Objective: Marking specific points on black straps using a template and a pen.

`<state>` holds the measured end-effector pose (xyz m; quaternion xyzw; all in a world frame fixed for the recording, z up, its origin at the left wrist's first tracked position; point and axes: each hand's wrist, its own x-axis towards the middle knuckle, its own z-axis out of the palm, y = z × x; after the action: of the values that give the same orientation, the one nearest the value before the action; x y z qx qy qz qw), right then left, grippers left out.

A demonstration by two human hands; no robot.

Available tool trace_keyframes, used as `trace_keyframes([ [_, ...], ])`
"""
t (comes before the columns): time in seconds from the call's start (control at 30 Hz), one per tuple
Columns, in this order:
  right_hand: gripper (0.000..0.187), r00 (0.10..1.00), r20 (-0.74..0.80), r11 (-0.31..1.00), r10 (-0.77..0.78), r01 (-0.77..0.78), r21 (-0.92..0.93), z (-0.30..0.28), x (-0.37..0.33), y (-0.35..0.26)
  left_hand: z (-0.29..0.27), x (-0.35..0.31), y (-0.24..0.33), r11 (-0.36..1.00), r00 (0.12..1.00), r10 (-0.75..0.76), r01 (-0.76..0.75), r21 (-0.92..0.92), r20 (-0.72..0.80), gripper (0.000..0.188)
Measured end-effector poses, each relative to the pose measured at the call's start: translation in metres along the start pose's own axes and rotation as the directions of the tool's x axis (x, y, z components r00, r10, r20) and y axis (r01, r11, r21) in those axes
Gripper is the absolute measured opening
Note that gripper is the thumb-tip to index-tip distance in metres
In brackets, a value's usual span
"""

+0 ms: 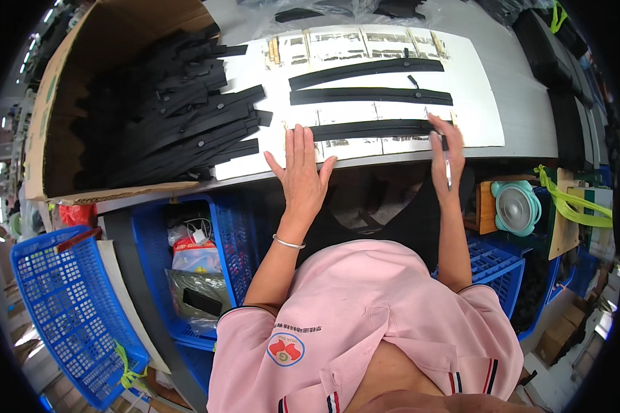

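Note:
Three black fabric strips lie crosswise on a white board (479,103): a far strip (365,71), a middle strip (372,96) and a near strip (375,129). The far two each have a small dark tab sticking up near the right end. My left hand (302,172) rests flat, fingers spread, with its fingertips on the left end of the near strip. At that strip's right end is my right hand (449,155), its thumb and fingers closed round a slim pen (448,171) that points back toward me. Whether the pen's tip touches the strip is hidden.
A cardboard box (58,96) on its side at the left spills a heap of black strips (165,117) onto the board. Blue baskets (76,296) stand at the lower left. A small turquoise fan (518,208) sits right, below the table's edge. Clear plastic wrap (351,10) lies behind.

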<state>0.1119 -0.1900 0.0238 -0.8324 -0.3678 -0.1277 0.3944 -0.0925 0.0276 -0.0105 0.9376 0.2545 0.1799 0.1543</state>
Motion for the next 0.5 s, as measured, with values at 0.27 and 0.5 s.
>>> trace_keyframes([
  [0.27,0.018,0.928,0.350,0.760,0.128,-0.318,0.567,0.093,0.031,-0.092,0.001,0.000,0.000,0.999,1.000,-0.018,0.018,-0.037,-0.013,0.077],
  [0.5,0.022,0.937,0.338,0.832,0.095,-0.260,0.490,0.135,0.028,-0.087,0.005,-0.001,0.001,0.998,0.997,-0.029,0.025,-0.056,-0.065,0.078],
])
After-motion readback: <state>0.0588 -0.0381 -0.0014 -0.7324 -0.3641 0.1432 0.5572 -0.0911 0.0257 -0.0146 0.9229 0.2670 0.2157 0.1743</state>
